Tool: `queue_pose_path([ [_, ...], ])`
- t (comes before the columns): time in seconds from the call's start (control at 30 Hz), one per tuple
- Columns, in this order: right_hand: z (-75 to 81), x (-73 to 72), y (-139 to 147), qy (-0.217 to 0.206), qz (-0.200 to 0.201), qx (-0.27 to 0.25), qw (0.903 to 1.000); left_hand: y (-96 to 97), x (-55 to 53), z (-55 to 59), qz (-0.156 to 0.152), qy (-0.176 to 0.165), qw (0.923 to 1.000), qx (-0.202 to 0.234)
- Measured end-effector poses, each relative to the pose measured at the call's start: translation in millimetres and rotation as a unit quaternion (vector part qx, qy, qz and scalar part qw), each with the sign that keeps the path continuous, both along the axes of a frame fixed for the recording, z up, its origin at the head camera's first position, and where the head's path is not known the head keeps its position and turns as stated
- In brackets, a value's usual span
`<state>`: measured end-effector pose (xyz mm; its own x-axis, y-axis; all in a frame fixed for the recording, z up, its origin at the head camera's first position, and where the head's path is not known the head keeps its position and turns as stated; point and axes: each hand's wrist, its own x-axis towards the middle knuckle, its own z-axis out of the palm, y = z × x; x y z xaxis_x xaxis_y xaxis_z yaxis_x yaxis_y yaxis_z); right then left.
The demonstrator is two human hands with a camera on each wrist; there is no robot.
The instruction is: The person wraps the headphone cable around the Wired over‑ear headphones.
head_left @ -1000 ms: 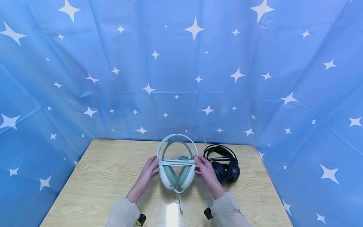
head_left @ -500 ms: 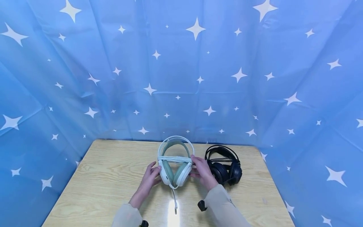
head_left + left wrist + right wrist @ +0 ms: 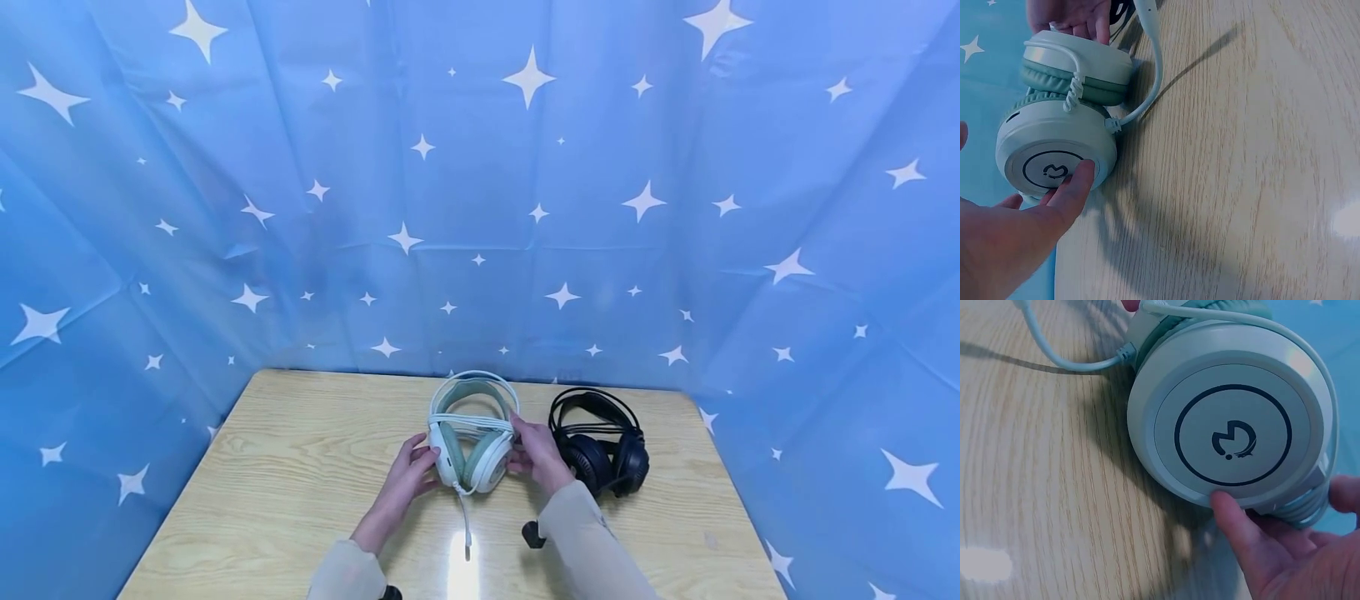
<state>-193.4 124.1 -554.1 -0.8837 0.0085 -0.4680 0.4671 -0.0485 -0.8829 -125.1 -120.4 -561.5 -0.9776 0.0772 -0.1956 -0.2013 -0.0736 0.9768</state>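
Observation:
A white headset (image 3: 489, 467) with green ear cushions stands between my hands in the head view, its cable wound across the band and its microphone boom (image 3: 467, 527) pointing toward me. My left hand (image 3: 408, 477) touches the left ear cup; in the left wrist view one extended finger lies on the logo of that cup (image 3: 1054, 147), and the thumb is apart from it. My right hand (image 3: 536, 454) holds the other side. In the right wrist view a fingertip presses the rim of the right ear cup (image 3: 1235, 381), with the thumb beside the wound cable (image 3: 1300, 509).
A black headset (image 3: 600, 450) with its cable wrapped round it lies right of my right hand. The wooden table (image 3: 300, 467) ends at a blue curtain with white stars (image 3: 480, 208) behind and at both sides. Light glares on the table near the front.
My left hand has slid from the wound cable down to the ear cup. The headset has turned and leaned, showing more of its right cup's outer face. The right hand stays on its side.

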Motion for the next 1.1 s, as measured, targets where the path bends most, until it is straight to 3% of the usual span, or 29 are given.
queue_pose_path([
  [0.43,-7.8,-5.2,-1.2,-0.012,0.003,0.039,0.9992,0.5,-0.4,-0.7,-0.017,0.001,0.9997,0.017],
  [0.8,-5.3,4.5,-2.3,0.012,0.035,0.080,0.9961,0.8,-2.8,-2.8,-0.026,0.004,0.9996,0.001],
  [0.93,1.4,13.0,-4.2,0.045,0.052,0.129,0.9893,-1.6,-1.0,1.6,-0.008,0.022,0.9994,-0.027],
  [1.1,16.0,28.2,-5.7,0.100,0.084,0.211,0.9687,-8.6,-1.5,5.7,0.020,0.076,0.9923,-0.096],
])
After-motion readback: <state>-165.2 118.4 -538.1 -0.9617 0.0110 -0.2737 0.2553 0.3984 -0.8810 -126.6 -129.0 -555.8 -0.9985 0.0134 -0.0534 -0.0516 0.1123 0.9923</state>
